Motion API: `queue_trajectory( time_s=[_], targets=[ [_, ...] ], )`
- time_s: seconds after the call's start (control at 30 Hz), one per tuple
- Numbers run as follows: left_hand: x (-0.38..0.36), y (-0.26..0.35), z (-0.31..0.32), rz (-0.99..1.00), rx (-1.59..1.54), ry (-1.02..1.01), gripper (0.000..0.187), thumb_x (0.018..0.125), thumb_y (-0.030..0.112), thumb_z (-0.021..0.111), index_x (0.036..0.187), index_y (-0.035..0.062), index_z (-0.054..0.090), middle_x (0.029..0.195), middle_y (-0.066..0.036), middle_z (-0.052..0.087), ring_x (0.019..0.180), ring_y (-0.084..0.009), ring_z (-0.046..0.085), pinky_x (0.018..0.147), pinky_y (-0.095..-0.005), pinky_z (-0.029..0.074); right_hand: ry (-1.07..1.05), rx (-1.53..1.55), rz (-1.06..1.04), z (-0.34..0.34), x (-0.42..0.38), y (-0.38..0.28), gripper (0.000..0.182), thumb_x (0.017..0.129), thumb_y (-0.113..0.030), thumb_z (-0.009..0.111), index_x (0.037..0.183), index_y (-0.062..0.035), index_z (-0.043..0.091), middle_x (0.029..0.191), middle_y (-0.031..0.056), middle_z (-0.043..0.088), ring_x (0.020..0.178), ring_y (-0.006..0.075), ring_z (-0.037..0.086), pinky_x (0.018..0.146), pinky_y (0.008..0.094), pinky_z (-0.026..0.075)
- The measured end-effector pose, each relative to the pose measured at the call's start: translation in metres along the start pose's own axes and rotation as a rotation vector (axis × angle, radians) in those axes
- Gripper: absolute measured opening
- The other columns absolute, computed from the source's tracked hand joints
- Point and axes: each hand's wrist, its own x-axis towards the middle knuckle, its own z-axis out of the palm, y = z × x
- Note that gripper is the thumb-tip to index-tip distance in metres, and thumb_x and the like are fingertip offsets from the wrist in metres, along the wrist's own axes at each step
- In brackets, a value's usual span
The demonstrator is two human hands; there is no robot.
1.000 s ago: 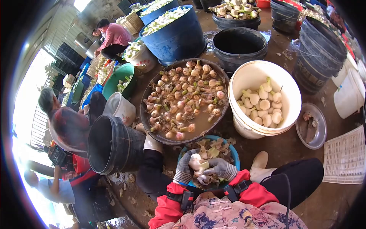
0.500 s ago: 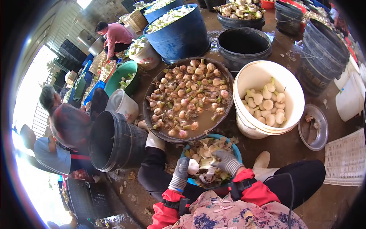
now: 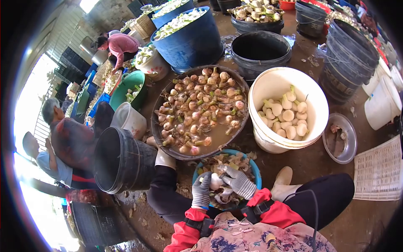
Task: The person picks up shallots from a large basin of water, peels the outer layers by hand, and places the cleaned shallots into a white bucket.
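A pale garlic bulb is gripped in my gloved left hand, its stem end pointing left. My right hand, in a striped grey glove, has its fingers closed against the bulb's right side. Both hands are over a blue basin of torn skins and stem scraps. Just beyond, a wide dark tub holds unpeeled garlic in muddy water. To its right stands a white bucket partly filled with clean peeled bulbs.
At left a black bucket leans by my leg, near two seated people. A clear plastic bowl and a white basket lie at right. Behind are a black tub and a blue tub of garlic.
My right hand has moved left from over the scraps to the bulb and now touches it. My left hand still holds the bulb. The whole view has shifted slightly.
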Motion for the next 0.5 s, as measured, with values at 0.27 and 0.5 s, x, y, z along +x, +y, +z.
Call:
queue_trajectory(
  time_s=[0.27, 0.5],
  targets=[
    [0.01, -0.002, -0.013, 0.43, 0.683, -0.202, 0.032, 0.081, 0.01, 0.064, 0.106, 0.001, 0.049, 0.092, -0.011, 0.064, 0.083, -0.023, 0.064, 0.074, -0.0307, 0.052, -0.047, 0.689, 0.179, -0.018, -0.002, -0.02, 0.034, 0.087, -0.003, 0.055, 0.12, -0.0009, 0.054, 0.113, 0.0081, 0.058, 0.101, 0.0153, 0.056, 0.087, 0.0255, 0.045],
    [0.026, -0.023, -0.015, 0.447, 0.503, -0.006, 0.04, 0.078, 0.016, 0.068, 0.112, 0.0064, 0.047, 0.095, -0.007, 0.061, 0.087, -0.0216, 0.061, 0.076, -0.0326, 0.051, -0.079, 0.409, -0.004, -0.021, -0.012, -0.035, 0.029, 0.086, 0.001, 0.056, 0.115, 0.0016, 0.057, 0.117, 0.0061, 0.058, 0.102, 0.0139, 0.058, 0.085, 0.0249, 0.05]
  ],
)
